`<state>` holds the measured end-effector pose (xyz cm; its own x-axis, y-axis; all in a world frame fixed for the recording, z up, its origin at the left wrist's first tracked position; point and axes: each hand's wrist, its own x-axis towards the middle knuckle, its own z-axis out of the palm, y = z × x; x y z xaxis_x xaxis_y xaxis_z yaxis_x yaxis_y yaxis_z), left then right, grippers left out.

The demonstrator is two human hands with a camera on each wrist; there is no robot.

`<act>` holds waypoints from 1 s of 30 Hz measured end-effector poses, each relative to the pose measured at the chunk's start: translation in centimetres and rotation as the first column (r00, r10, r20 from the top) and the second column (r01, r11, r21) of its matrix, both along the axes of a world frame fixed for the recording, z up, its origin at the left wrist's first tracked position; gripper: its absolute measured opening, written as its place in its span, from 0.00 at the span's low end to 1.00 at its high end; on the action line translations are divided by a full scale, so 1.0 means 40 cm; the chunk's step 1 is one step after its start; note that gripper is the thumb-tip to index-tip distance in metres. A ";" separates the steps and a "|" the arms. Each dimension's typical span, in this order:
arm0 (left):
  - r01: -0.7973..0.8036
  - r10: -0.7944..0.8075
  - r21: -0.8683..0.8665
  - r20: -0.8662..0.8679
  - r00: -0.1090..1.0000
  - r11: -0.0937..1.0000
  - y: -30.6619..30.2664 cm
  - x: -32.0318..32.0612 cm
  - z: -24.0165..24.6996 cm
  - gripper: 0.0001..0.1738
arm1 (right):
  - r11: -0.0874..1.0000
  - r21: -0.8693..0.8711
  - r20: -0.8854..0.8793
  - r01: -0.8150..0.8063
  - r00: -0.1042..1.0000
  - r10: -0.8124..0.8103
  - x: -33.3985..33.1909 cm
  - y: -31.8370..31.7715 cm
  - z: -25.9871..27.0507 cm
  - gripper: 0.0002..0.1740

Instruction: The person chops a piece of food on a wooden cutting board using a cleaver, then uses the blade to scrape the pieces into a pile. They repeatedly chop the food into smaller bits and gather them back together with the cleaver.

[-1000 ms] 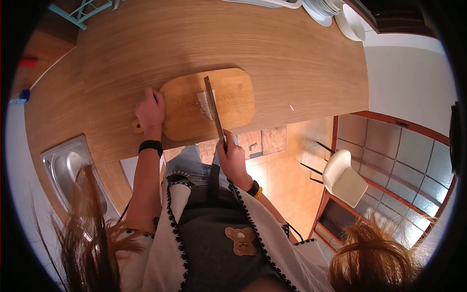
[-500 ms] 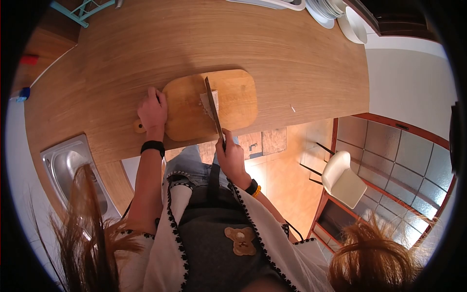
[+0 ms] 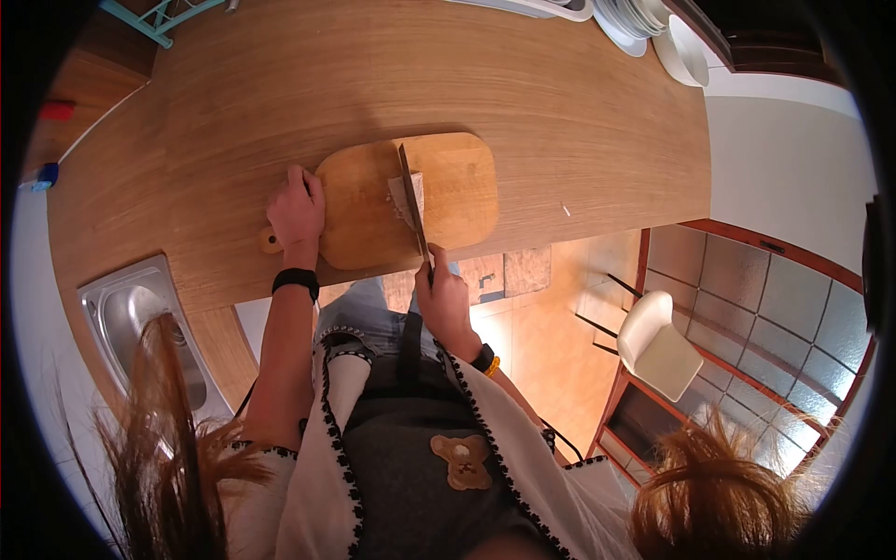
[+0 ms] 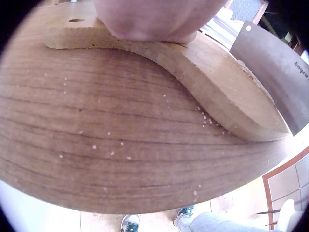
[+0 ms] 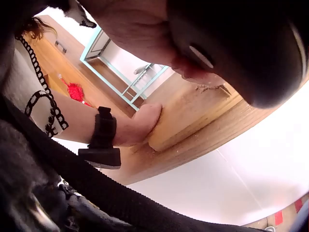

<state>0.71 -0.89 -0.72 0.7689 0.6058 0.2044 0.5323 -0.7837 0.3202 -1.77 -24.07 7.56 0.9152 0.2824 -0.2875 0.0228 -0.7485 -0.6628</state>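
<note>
A wooden cutting board (image 3: 359, 201) lies near the counter's front edge. My left hand (image 3: 297, 210) grips its left end, beside the holed handle; in the left wrist view that hand (image 4: 154, 19) covers part of the board (image 4: 212, 82), its fingertips hidden. My right hand (image 3: 445, 297) holds the black handle of a wide-bladed knife (image 3: 412, 196), whose blade crosses the board's middle. Pale, crumbly food (image 3: 399, 200) shows on both sides of the blade. The blade (image 4: 270, 63) stands on edge in the left wrist view. In the right wrist view a large black shape fills the upper right.
At the far left a metal sink (image 3: 140, 313) is set into the counter (image 3: 233, 103). Stacked plates (image 3: 623, 23) and a white bowl (image 3: 680, 51) stand at the back right. A small white bit (image 3: 566, 210) lies right of the board. Crumbs dot the wood. A chair (image 3: 658, 345) stands beyond.
The board has shifted a little to the right in the head view, and my left hand with it. The knife blade has moved slightly right, still across the food.
</note>
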 end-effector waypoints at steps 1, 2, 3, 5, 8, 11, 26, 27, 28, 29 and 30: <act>0.001 -0.001 0.008 -0.007 1.000 1.000 0.000 0.001 0.003 0.10 | 1.000 0.008 -0.003 0.001 1.000 -0.001 0.000 -0.001 0.003 0.16; 0.001 -0.001 0.009 -0.006 1.000 1.000 0.001 0.001 0.001 0.10 | 1.000 0.009 -0.003 0.002 1.000 -0.002 -0.001 -0.004 0.002 0.16; 0.002 -0.002 -0.004 0.002 1.000 1.000 0.001 0.001 -0.001 0.10 | 1.000 0.011 -0.008 0.001 1.000 -0.001 -0.004 -0.009 0.001 0.16; 0.004 -0.003 -0.018 0.010 1.000 1.000 0.000 0.002 0.000 0.10 | 1.000 0.011 -0.015 0.002 1.000 -0.002 0.001 -0.009 0.001 0.16; -0.008 0.008 -0.023 -0.022 1.000 1.000 -0.001 -0.001 0.002 0.10 | 1.000 0.009 -0.016 -0.024 1.000 0.024 0.017 -0.002 -0.002 0.16; 0.006 -0.006 0.010 0.021 1.000 1.000 0.005 0.000 -0.004 0.10 | 1.000 0.016 0.003 -0.018 1.000 0.017 0.016 0.001 -0.013 0.16; -0.011 0.011 -0.006 -0.002 1.000 1.000 0.005 -0.005 -0.013 0.09 | 0.999 0.011 0.021 0.040 0.999 -0.040 0.028 -0.024 -0.020 0.16; -0.009 0.009 -0.007 0.010 1.000 1.000 0.006 -0.005 -0.014 0.09 | 0.999 0.013 0.024 0.049 0.999 -0.049 0.029 -0.026 -0.021 0.16; -0.007 0.007 -0.008 0.023 1.000 1.000 0.007 -0.005 -0.014 0.09 | 0.998 0.016 0.027 0.057 0.998 -0.058 0.030 -0.026 -0.022 0.16; -0.006 0.006 -0.009 0.024 1.000 1.000 0.007 -0.005 -0.012 0.09 | 0.998 0.016 0.028 0.057 0.998 -0.058 0.030 -0.026 -0.020 0.16; -0.006 0.006 -0.018 0.018 1.000 1.000 0.007 -0.006 -0.010 0.09 | 0.999 0.008 0.040 0.043 0.998 -0.043 0.029 -0.025 -0.018 0.16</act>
<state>0.48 -0.59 -1.12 0.7616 0.6139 0.2076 0.5307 -0.7747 0.3437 -0.59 -25.09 6.82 0.9372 0.2446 -0.2488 0.0173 -0.7448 -0.6670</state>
